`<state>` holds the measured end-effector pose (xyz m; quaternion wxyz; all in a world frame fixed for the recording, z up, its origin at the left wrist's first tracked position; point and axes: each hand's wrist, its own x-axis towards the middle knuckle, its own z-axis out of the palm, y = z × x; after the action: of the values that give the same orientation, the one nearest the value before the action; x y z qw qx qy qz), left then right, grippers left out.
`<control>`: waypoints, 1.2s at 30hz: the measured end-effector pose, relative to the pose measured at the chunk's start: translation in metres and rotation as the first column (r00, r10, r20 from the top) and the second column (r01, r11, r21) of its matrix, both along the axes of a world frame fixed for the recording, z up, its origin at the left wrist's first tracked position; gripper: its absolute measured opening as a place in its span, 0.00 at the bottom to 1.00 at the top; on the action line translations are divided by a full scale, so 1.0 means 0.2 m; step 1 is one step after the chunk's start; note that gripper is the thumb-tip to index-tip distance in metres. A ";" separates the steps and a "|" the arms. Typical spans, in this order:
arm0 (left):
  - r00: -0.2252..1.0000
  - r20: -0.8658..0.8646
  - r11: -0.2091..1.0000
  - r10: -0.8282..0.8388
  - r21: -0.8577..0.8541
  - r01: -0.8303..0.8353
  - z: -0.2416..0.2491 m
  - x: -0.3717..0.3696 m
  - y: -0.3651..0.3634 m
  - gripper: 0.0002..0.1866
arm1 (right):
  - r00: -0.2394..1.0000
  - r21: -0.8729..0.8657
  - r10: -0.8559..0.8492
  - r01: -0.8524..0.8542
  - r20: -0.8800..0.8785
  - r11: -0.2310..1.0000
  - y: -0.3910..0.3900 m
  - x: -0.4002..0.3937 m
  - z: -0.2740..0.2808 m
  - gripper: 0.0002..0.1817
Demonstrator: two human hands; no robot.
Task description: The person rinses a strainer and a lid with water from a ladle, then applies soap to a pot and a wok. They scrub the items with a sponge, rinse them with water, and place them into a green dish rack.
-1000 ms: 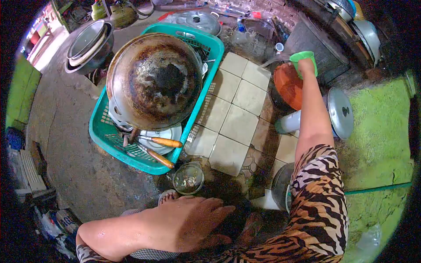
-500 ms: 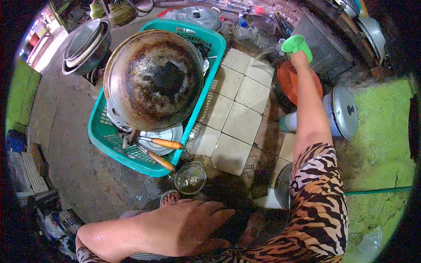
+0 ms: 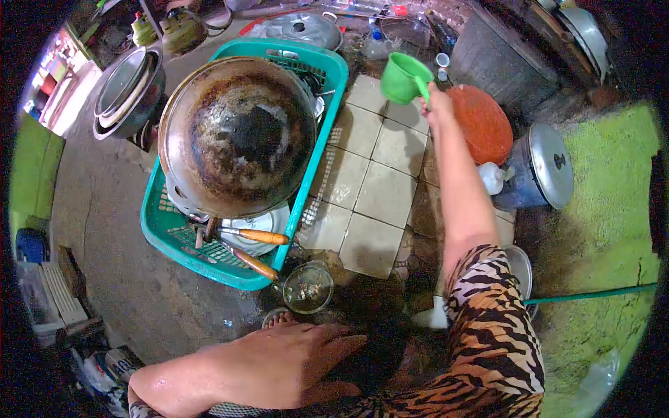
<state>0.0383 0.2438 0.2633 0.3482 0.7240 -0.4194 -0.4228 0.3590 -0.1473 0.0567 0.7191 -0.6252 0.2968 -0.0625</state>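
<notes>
My right hand [image 3: 438,106] grips the handle of a green plastic dipper [image 3: 401,80], held out over the far end of the pale floor tiles [image 3: 380,184]. The inside of the dipper is hidden from me. An orange-red basin [image 3: 481,129] stands just to the right of that hand. My left hand [image 3: 300,359] lies low in front of me with its fingers stretched out, holding nothing. Beyond it, a clear bowl [image 3: 308,287] with food scraps sits on the floor near my foot.
A teal basket [image 3: 301,216] holds an upturned, scorched wok [image 3: 237,136], plates and wooden-handled utensils [image 3: 254,237]. Stacked metal basins [image 3: 129,90] stand at the left. On the right are a lidded pot [image 3: 550,167], a green hose [image 3: 592,294] and a grey tub [image 3: 502,59].
My right hand has swung left with the dipper, from above the orange-red basin to over the tiles. A streak of water over the tiles is gone. My left hand has barely moved.
</notes>
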 end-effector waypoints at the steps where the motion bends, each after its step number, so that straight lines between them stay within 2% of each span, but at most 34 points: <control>1: 1.000 -0.029 1.000 -0.006 0.012 0.006 0.00 0.01 -0.01 0.33 | 0.998 0.130 -0.038 0.032 0.044 0.991 0.08 -0.03 -0.01 0.17; 3: 0.999 0.022 0.999 -0.040 0.023 0.040 -0.08 0.00 0.00 0.33 | 0.992 0.303 -0.094 0.066 0.079 0.951 0.15 -0.02 -0.10 0.17; 4: 0.995 0.072 0.997 -0.068 0.028 0.066 -0.11 0.00 0.00 0.34 | 0.991 0.312 -0.103 0.073 0.080 0.947 0.15 0.01 -0.17 0.17; 6: 0.993 0.076 0.990 -0.094 0.115 0.085 -0.11 0.01 0.02 0.35 | 0.963 0.699 -0.187 -0.002 0.194 0.715 0.16 0.06 -0.27 0.18; 7: 0.991 0.078 0.977 -0.110 0.189 0.094 -0.10 0.02 0.02 0.35 | 0.961 0.710 -0.200 0.005 0.191 0.704 0.17 0.08 -0.30 0.18; 9: 0.994 0.044 0.965 -0.105 0.247 0.091 -0.09 0.04 0.01 0.35 | 0.917 0.861 -0.314 -0.056 0.244 0.506 0.18 0.10 -0.36 0.20; 11: 0.995 0.013 0.950 -0.096 0.300 0.088 -0.09 0.06 -0.01 0.35 | 0.913 0.883 -0.324 -0.075 0.247 0.463 0.20 0.13 -0.41 0.17; 13: 0.997 -0.031 0.959 -0.076 0.271 0.081 -0.09 0.07 -0.04 0.35 | 0.842 0.849 -0.345 -0.222 0.415 0.480 0.24 0.11 -0.41 0.16; 14: 0.996 -0.034 0.958 -0.080 0.273 0.086 -0.09 0.07 -0.04 0.35 | 0.821 0.842 -0.332 -0.292 0.464 0.454 0.24 0.09 -0.40 0.15; 15: 0.997 -0.036 0.960 -0.072 0.267 0.079 -0.10 0.07 -0.05 0.35 | 0.820 0.842 -0.336 -0.289 0.463 0.456 0.25 0.07 -0.38 0.15; 17: 0.997 -0.035 0.963 -0.066 0.260 0.073 -0.10 0.06 -0.04 0.34 | 0.731 0.760 -0.241 -0.551 0.639 0.345 0.26 0.02 -0.34 0.14; 20: 0.998 0.010 0.957 -0.064 0.283 0.059 -0.11 0.04 -0.02 0.34 | 0.688 0.720 -0.223 -0.624 0.690 0.303 0.26 -0.05 -0.25 0.16; 21: 0.997 0.046 0.969 -0.060 0.244 0.047 -0.11 0.03 -0.02 0.35 | 0.660 0.691 -0.212 -0.662 0.721 0.289 0.26 -0.08 -0.22 0.16; 23: 0.995 0.086 0.979 -0.054 0.199 0.036 -0.09 0.02 -0.02 0.36 | 0.638 0.652 -0.167 -0.683 0.752 0.329 0.22 -0.18 -0.14 0.18; 25: 0.997 0.078 0.982 -0.018 0.187 0.003 -0.05 0.01 -0.03 0.36 | 0.651 0.572 0.050 -0.698 0.758 0.431 0.15 -0.35 0.03 0.23; 27: 0.996 0.090 0.985 -0.008 0.171 -0.007 -0.02 -0.02 -0.02 0.35 | 0.747 0.531 0.196 -0.607 0.635 0.591 0.04 -0.58 0.24 0.24; 29: 0.994 0.105 0.987 -0.004 0.158 -0.013 0.01 -0.05 -0.01 0.35 | 0.757 0.399 0.374 -0.617 0.536 0.678 -0.14 -0.80 0.40 0.23; 31: 0.994 0.107 0.988 -0.022 0.154 0.005 0.02 -0.08 0.00 0.35 | 0.844 0.149 0.476 -0.519 0.249 0.842 -0.29 -1.11 0.61 0.21; 32: 0.989 0.150 0.990 -0.008 0.143 -0.014 0.04 -0.10 -0.01 0.35 | 0.862 -0.022 0.479 -0.482 0.165 0.876 -0.38 -1.28 0.67 0.20; 33: 0.989 0.149 0.990 -0.021 0.139 0.000 0.04 -0.11 -0.02 0.35 | 0.882 -0.085 0.452 -0.444 0.136 0.892 -0.42 -1.43 0.75 0.17; 34: 0.986 0.165 0.988 -0.028 0.151 0.003 0.03 -0.12 -0.02 0.35 | 0.894 -0.212 0.448 -0.434 0.023 0.876 -0.45 -1.61 0.86 0.15; 35: 0.983 0.182 0.986 -0.036 0.165 0.005 0.02 -0.13 -0.03 0.35 | 0.905 -0.268 0.416 -0.425 -0.095 0.864 -0.51 -1.79 0.92 0.12; 36: 0.979 0.197 0.988 -0.045 0.157 0.014 0.02 -0.14 -0.05 0.34 | 0.882 -0.236 0.430 -0.467 -0.193 0.852 -0.54 -1.97 0.99 0.11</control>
<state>0.0100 0.2344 0.2666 0.2408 0.7812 -0.4289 -0.3845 -0.0350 -0.2558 0.2538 0.5980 -0.7739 0.1780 0.1084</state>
